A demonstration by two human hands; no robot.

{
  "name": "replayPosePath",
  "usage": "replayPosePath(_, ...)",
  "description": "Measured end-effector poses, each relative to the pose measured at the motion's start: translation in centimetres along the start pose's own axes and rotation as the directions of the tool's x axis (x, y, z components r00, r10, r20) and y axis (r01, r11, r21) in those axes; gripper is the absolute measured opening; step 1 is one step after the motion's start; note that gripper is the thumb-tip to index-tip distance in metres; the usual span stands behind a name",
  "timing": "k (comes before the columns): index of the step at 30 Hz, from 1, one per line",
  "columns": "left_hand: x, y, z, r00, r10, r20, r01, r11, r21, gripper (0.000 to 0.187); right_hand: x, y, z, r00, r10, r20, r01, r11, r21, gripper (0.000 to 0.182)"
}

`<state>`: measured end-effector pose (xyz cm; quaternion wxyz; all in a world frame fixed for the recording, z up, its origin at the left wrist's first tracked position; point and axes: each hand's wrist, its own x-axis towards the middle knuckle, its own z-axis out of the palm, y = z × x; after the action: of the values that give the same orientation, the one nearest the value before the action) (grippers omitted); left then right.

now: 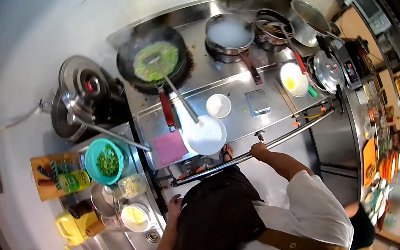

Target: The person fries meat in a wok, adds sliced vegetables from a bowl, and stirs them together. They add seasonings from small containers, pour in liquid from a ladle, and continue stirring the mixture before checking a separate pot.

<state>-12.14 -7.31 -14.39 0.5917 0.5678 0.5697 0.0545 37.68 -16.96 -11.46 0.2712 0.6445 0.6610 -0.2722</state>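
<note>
My right hand (259,151) is closed over the metal rail (294,137) along the stove front, just below a gas valve (260,136). My left hand (174,206) hangs by the apron near the rail's left end, fingers loosely apart, with nothing visible in it. On the left burner, a wok (125,66) holds chopped greens in liquid (160,61). A long-handled spatula (172,85) rests in it, its handle reaching over a white bowl (206,135). A saucepan (245,57) of cloudy liquid steams on the middle burner.
Another pan (270,43) with a red-handled utensil stands right of the saucepan. A small white bowl (219,106), scale (258,102), chopsticks (286,98), egg bowl (294,80) and pink cloth (171,148) lie along the front. Left are a teal bowl (93,158) of chopped herbs and a sink (125,248).
</note>
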Motion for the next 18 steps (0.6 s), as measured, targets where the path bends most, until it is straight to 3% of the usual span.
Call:
replayPosePath(2,-0.9,-0.3,0.1,1.000,0.002,0.008,-0.001,0.998,-0.057,0.031,0.3,0.0,0.0,0.998,-0.033,0.048,0.036,0.998,-0.047,0.013)
replayPosePath(3,-1.5,0.7,-0.3,0.999,0.005,0.043,-0.011,0.990,0.141,0.031,0.7,0.0,0.3,0.996,-0.028,0.080,0.034,0.997,-0.072,0.013)
replayPosePath(5,-2.4,2.4,-0.6,0.998,-0.065,0.000,0.063,0.958,0.281,0.031,1.8,0.2,0.7,0.991,-0.042,0.129,0.060,0.989,-0.136,0.014)
replayPosePath(7,-2.3,1.0,-0.6,1.000,0.019,-0.017,-0.015,0.980,0.198,0.033,2.3,0.3,1.0,0.974,0.001,0.226,0.026,0.993,-0.117,0.015)
replayPosePath(8,-2.4,1.6,-0.6,0.998,-0.064,-0.022,0.067,0.983,0.170,0.035,2.3,0.2,1.3,0.981,0.002,0.194,0.036,0.981,-0.191,0.016)
replayPosePath(13,-3.1,1.3,0.1,0.995,-0.079,-0.059,0.087,0.984,0.154,0.035,2.5,-0.1,1.4,0.978,-0.020,0.207,0.081,0.953,-0.292,0.015)
replayPosePath(16,-3.5,0.3,0.5,0.994,-0.083,-0.066,0.089,0.992,0.092,0.036,2.9,0.3,1.6,0.959,-0.006,0.284,0.096,0.948,-0.303,0.016)
replayPosePath(18,-4.1,1.2,0.0,0.988,-0.151,-0.037,0.153,0.987,0.057,0.037,3.1,0.5,2.2,0.963,0.047,0.267,0.019,0.970,-0.241,0.017)
